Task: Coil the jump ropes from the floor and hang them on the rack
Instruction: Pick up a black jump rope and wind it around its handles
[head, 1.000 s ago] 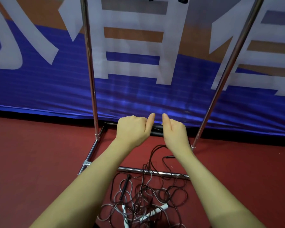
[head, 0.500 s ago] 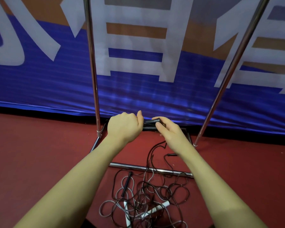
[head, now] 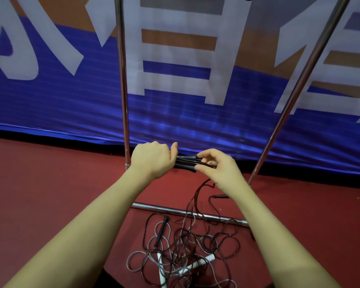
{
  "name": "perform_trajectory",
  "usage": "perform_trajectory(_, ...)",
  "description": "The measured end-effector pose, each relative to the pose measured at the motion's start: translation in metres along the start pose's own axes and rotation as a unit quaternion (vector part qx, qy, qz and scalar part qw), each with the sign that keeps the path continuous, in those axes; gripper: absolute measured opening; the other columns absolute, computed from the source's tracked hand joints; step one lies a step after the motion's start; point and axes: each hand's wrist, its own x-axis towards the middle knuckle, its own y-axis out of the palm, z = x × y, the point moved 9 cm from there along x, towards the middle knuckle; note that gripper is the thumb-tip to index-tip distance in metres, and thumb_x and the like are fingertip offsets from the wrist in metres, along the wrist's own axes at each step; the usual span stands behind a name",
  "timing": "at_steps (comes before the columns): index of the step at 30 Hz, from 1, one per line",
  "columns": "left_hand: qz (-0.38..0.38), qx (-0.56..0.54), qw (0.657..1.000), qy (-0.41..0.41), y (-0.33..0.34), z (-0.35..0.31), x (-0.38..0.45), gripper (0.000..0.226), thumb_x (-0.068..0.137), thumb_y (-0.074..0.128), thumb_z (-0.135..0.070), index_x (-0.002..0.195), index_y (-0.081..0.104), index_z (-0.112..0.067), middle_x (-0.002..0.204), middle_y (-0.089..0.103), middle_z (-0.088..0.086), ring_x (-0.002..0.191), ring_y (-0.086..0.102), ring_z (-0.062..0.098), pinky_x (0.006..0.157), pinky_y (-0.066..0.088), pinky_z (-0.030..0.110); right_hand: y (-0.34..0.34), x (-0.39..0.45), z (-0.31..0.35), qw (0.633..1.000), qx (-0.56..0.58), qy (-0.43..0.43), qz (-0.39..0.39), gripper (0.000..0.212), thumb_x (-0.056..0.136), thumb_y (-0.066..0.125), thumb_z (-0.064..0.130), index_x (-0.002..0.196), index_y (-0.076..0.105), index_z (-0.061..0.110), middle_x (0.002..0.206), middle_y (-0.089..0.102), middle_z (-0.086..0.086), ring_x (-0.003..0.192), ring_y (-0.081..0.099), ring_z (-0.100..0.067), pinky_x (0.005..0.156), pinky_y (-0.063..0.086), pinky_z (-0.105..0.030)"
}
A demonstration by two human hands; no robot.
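My left hand (head: pixel 154 159) grips two black jump-rope handles (head: pixel 186 163) held side by side, level, in front of the rack. My right hand (head: pixel 218 167) pinches the dark cord at the handles' right ends. That dark rope (head: pixel 195 196) hangs from my right hand down to the floor. A tangle of ropes (head: pixel 185 252) lies on the red floor below, dark cords mixed with a grey one that has white handles (head: pixel 197 265). A loose black handle (head: pixel 161 231) lies at the pile's left. The chrome rack (head: pixel 123 80) stands behind, its top out of view.
The rack's low crossbar (head: pixel 191 214) runs across the floor under the hanging cord. Its right upright (head: pixel 295 94) leans away to the upper right. A blue, white and orange banner (head: pixel 50 96) covers the wall behind. Red floor (head: pixel 50 194) spreads to both sides.
My hands were together with the handles mostly hidden. Now they have drawn apart, the black handles show between them, and my right fingers have moved to pinch the cord at the handles' ends.
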Motion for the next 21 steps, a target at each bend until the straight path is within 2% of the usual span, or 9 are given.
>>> perform_trajectory(3, 0.008, -0.004, 1.0, -0.002, 0.0, 0.001, 0.0, 0.061, 0.102, 0.023, -0.041, 0.073, 0.064, -0.006, 0.086, 0.067, 0.015, 0.084, 0.062, 0.036, 0.063, 0.031, 0.031, 0.0, -0.004, 0.01, 0.998, -0.041, -0.048, -0.001, 0.013, 0.082, 0.07, 0.009, 0.091, 0.067, 0.019, 0.083, 0.057, 0.007, 0.076, 0.053, 0.001, 0.074, 0.038, -0.006)
perform_trajectory(6, 0.01, -0.02, 1.0, -0.007, -0.001, 0.004, -0.001, 0.058, 0.102, 0.023, -0.041, 0.063, 0.052, -0.009, 0.084, 0.064, 0.015, 0.085, 0.061, 0.036, 0.064, 0.032, 0.032, -0.001, -0.005, 0.018, 0.993, -0.073, -0.094, -0.013, 0.009, 0.087, 0.066, 0.009, 0.095, 0.071, 0.008, 0.085, 0.057, 0.003, 0.079, 0.054, 0.008, 0.075, 0.036, -0.004)
perform_trajectory(10, 0.036, -0.102, 0.993, -0.043, -0.001, 0.006, -0.001, 0.06, 0.102, 0.021, -0.044, 0.056, 0.039, -0.01, 0.074, 0.05, 0.009, 0.086, 0.058, 0.036, 0.07, 0.034, 0.035, -0.011, -0.009, 0.027, 0.99, -0.003, -0.111, -0.083, 0.003, 0.088, 0.064, 0.007, 0.089, 0.065, 0.01, 0.088, 0.061, -0.004, 0.08, 0.054, 0.003, 0.074, 0.039, -0.005)
perform_trajectory(12, 0.036, -0.119, 0.991, -0.046, -0.003, 0.004, -0.001, 0.06, 0.102, 0.021, -0.044, 0.055, 0.037, -0.011, 0.073, 0.048, 0.009, 0.085, 0.058, 0.036, 0.07, 0.034, 0.035, -0.013, -0.009, 0.025, 0.99, 0.042, -0.087, -0.102, 0.01, 0.088, 0.064, 0.009, 0.091, 0.058, 0.016, 0.087, 0.059, 0.0, 0.077, 0.053, 0.001, 0.071, 0.04, -0.007)
perform_trajectory(15, 0.028, -0.103, 0.994, -0.017, -0.007, -0.005, -0.001, 0.06, 0.102, 0.022, -0.044, 0.055, 0.037, -0.01, 0.076, 0.053, 0.013, 0.087, 0.059, 0.036, 0.069, 0.035, 0.035, -0.019, -0.007, 0.022, 0.988, 0.067, -0.06, -0.126, 0.013, 0.092, 0.059, 0.015, 0.093, 0.049, 0.023, 0.067, 0.048, 0.009, 0.058, 0.044, -0.001, 0.06, 0.037, -0.014)
perform_trajectory(17, 0.035, -0.091, 0.995, 0.009, -0.007, -0.016, -0.004, 0.06, 0.102, 0.021, -0.044, 0.054, 0.036, -0.012, 0.077, 0.056, 0.014, 0.087, 0.059, 0.036, 0.068, 0.034, 0.034, -0.025, -0.006, 0.019, 0.982, 0.082, -0.039, -0.163, 0.011, 0.094, 0.056, 0.022, 0.086, 0.05, 0.019, 0.059, 0.044, 0.007, 0.051, 0.037, -0.003, 0.054, 0.032, -0.019)
perform_trajectory(19, 0.036, -0.082, 0.995, 0.032, -0.007, -0.026, -0.006, 0.06, 0.102, 0.022, -0.044, 0.053, 0.035, -0.012, 0.068, 0.051, 0.011, 0.084, 0.059, 0.036, 0.065, 0.032, 0.034, -0.032, -0.006, 0.012, 0.972, 0.098, -0.005, -0.212, 0.026, 0.096, 0.052, 0.029, 0.078, 0.054, 0.011, 0.058, 0.044, 0.004, 0.052, 0.036, -0.005, 0.054, 0.032, -0.022)
perform_trajectory(21, 0.036, -0.073, 0.995, 0.05, -0.006, -0.035, -0.009, 0.06, 0.102, 0.021, -0.044, 0.053, 0.037, -0.012, 0.059, 0.041, 0.005, 0.082, 0.059, 0.035, 0.062, 0.03, 0.032, -0.037, -0.007, 0.004, 0.957, 0.129, 0.039, -0.258, 0.037, 0.099, 0.045, 0.034, 0.074, 0.057, 0.009, 0.057, 0.044, 0.004, 0.05, 0.038, -0.005, 0.054, 0.034, -0.019)
